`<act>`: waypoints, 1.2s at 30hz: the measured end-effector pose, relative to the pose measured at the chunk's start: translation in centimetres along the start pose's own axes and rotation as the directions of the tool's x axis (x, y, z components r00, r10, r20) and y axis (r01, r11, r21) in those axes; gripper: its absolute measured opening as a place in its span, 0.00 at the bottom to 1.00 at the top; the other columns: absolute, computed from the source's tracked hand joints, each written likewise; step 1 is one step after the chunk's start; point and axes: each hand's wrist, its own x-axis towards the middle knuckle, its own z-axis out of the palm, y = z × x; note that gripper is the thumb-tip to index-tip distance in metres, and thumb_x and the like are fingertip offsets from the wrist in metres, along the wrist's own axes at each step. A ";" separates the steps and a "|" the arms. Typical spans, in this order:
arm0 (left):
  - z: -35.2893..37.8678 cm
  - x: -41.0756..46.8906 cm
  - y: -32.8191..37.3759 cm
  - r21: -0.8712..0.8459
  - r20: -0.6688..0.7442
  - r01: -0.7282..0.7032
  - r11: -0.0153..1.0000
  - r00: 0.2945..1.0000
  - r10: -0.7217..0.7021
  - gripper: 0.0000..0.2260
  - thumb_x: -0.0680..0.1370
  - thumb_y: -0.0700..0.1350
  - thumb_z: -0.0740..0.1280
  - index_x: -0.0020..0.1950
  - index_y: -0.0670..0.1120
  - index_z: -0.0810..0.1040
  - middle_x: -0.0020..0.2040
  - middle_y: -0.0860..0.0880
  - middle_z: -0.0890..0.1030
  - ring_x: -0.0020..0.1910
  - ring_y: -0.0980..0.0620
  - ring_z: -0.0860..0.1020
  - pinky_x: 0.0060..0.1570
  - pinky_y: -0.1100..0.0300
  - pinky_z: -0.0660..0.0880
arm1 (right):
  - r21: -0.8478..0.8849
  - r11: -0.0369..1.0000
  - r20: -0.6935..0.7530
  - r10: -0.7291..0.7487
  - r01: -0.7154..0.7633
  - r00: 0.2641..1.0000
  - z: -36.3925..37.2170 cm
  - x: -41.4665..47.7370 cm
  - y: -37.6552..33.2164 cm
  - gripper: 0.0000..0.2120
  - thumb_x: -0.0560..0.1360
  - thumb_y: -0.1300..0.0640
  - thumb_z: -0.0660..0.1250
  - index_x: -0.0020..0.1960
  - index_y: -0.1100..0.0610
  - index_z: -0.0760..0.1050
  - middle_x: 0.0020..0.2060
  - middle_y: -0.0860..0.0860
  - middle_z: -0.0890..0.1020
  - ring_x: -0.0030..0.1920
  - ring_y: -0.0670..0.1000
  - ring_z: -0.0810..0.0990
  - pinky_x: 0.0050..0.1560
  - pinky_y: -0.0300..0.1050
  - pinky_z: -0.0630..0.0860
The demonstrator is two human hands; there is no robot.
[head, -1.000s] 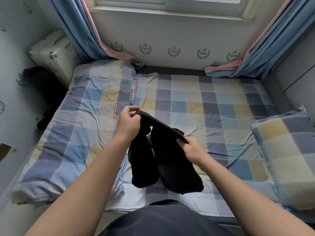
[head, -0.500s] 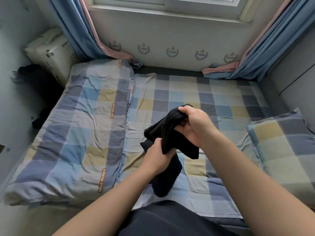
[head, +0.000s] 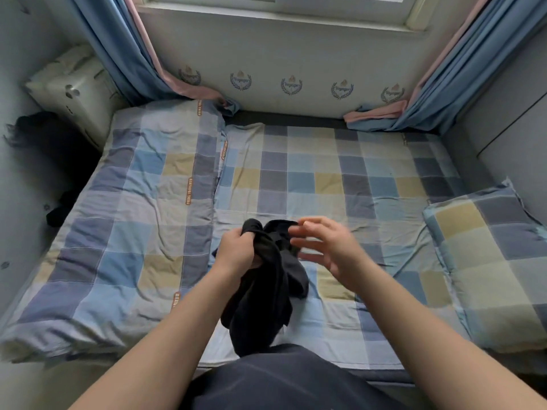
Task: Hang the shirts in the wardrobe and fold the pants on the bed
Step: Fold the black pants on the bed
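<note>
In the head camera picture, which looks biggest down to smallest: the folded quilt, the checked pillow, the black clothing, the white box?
Largest: the folded quilt.
Next: the checked pillow.
Unsure: the black clothing in the left hand and the white box look alike; the box is farther away.

You're in a small bedroom.
A checked bed [head: 325, 161] fills it — pillow [head: 488, 261] on its right side, curtains [head: 124, 54] and window [head: 266, 10] beyond its far edge.
</note>
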 end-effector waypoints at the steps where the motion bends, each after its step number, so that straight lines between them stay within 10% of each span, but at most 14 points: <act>1: 0.2 -0.5 0.9 -0.107 0.008 0.041 0.993 0.999 -0.041 0.10 0.83 0.39 0.59 0.44 0.41 0.76 0.37 0.41 0.80 0.33 0.44 0.82 0.32 0.55 0.80 | -0.104 0.995 -0.007 -0.007 0.007 1.000 0.2 -0.2 1.4 0.07 0.81 0.58 0.66 0.57 0.57 0.76 0.56 0.58 0.84 0.50 0.53 0.83 0.46 0.45 0.79; 9: 0.5 -3.6 7.1 -0.500 0.142 0.129 0.856 0.988 -0.066 0.10 0.85 0.40 0.57 0.53 0.36 0.76 0.42 0.38 0.83 0.38 0.43 0.85 0.36 0.53 0.83 | -0.502 0.865 0.066 0.013 0.021 0.998 1.7 -0.5 8.1 0.34 0.61 0.37 0.78 0.63 0.38 0.67 0.58 0.38 0.79 0.58 0.40 0.79 0.59 0.44 0.76; 14: 0.8 -3.7 8.7 -0.585 0.162 0.153 0.796 0.984 -0.071 0.10 0.85 0.40 0.58 0.53 0.35 0.75 0.35 0.39 0.85 0.34 0.44 0.85 0.33 0.52 0.83 | -0.744 0.665 -0.138 -0.056 -0.066 0.989 0.2 1.8 9.6 0.09 0.76 0.47 0.64 0.44 0.53 0.73 0.39 0.51 0.80 0.40 0.53 0.79 0.39 0.49 0.73; 16: 0.8 -3.4 8.7 -0.597 0.161 0.146 0.789 0.985 -0.060 0.10 0.85 0.40 0.59 0.55 0.34 0.75 0.38 0.38 0.85 0.36 0.43 0.86 0.36 0.51 0.84 | -0.767 0.635 -0.196 -0.098 -0.091 0.976 -1.0 2.5 9.2 0.13 0.80 0.52 0.61 0.37 0.53 0.71 0.33 0.50 0.78 0.36 0.53 0.76 0.35 0.46 0.68; 22: -0.9 -1.1 6.4 -0.258 0.156 -0.139 0.956 0.971 0.184 0.12 0.81 0.50 0.68 0.62 0.49 0.78 0.57 0.49 0.85 0.57 0.53 0.83 0.57 0.54 0.80 | -0.405 0.914 -0.247 -0.110 0.001 0.963 -1.9 3.5 2.7 0.12 0.79 0.54 0.66 0.41 0.61 0.76 0.35 0.56 0.77 0.37 0.54 0.77 0.37 0.50 0.73; 28: 0.4 -2.9 0.2 0.134 0.544 -0.283 0.950 0.822 0.168 0.43 0.63 0.58 0.80 0.75 0.51 0.69 0.67 0.54 0.78 0.66 0.58 0.76 0.68 0.58 0.72 | -0.094 0.991 -0.176 -0.114 0.099 0.978 1.1 2.9 -3.2 0.07 0.80 0.60 0.65 0.45 0.60 0.78 0.37 0.57 0.79 0.35 0.53 0.80 0.35 0.45 0.76; 36: 0.4 -1.9 0.3 0.061 0.366 -0.448 0.892 0.841 0.398 0.09 0.72 0.42 0.68 0.49 0.53 0.76 0.38 0.45 0.79 0.35 0.49 0.74 0.38 0.52 0.71 | 0.090 0.995 -0.112 0.043 -0.033 0.993 1.4 2.1 -3.5 0.06 0.82 0.59 0.64 0.53 0.62 0.76 0.40 0.57 0.84 0.34 0.52 0.85 0.30 0.44 0.80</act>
